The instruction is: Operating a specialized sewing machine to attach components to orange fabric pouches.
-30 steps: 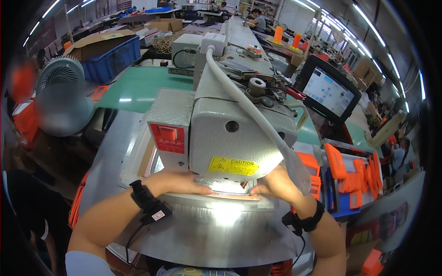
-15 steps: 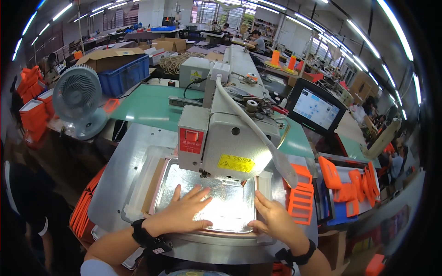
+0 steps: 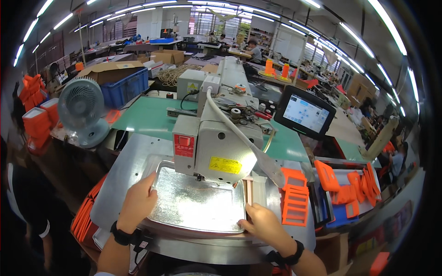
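Note:
A shiny silver metal tray (image 3: 198, 202) lies on the work plate under the head of a grey industrial sewing machine (image 3: 225, 142). My left hand (image 3: 137, 198) grips the tray's left rim, its fingers curled in a loose fist. At the right rim, near the front corner, my right hand (image 3: 266, 224) pinches the edge with thumb and fingers. A brown and pinkish strip (image 3: 249, 189) shows just past the tray's right side. Beyond it lies a translucent pale strip (image 3: 259, 191). The machine's lamp throws bright glare on the tray.
Orange slotted frames (image 3: 294, 198) lie right of the tray, with more orange pieces (image 3: 345, 188) in a box beyond. A touch screen (image 3: 305, 112) stands behind them. A fan (image 3: 81, 110) and blue crate (image 3: 123, 85) are at far left. Orange pieces (image 3: 87, 202) stack beside the plate.
My left hand has gone from lying spread on the tray to gripping its left rim. The tray has shifted left, baring the strip on its right. My right hand stays at the right rim.

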Demonstrator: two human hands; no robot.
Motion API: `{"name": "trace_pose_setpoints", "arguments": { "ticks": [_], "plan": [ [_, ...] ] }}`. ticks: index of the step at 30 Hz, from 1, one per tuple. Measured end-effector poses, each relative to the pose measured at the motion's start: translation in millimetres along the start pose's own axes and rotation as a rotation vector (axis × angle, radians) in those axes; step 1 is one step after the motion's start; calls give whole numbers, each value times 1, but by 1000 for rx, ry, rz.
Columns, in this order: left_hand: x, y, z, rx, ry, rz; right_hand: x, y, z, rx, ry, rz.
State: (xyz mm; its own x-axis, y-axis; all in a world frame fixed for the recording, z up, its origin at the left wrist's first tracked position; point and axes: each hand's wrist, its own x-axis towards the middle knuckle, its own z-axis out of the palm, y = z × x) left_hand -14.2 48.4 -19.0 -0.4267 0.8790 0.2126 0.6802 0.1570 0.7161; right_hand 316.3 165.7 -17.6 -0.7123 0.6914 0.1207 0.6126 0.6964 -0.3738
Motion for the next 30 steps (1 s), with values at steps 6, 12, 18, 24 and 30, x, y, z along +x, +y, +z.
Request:
{"name": "trace_pose_setpoints", "arguments": {
  "ticks": [6,12,18,24,30],
  "plan": [
    [-43,7,-12,-602,6,-119,14,11,18,-156,-3,-58],
    [-56,-18,6,-20,-24,-67,14,-6,18,-94,-67,-1],
    [-55,-17,3,-343,313,32,23,-16,27,-90,-54,-45],
    [-73,63,28,-999,485,167,40,-23,36,-93,-107,-76],
    [-82,38,50,-925,127,-310,46,-28,52,119,-76,-183]
  ]
}}
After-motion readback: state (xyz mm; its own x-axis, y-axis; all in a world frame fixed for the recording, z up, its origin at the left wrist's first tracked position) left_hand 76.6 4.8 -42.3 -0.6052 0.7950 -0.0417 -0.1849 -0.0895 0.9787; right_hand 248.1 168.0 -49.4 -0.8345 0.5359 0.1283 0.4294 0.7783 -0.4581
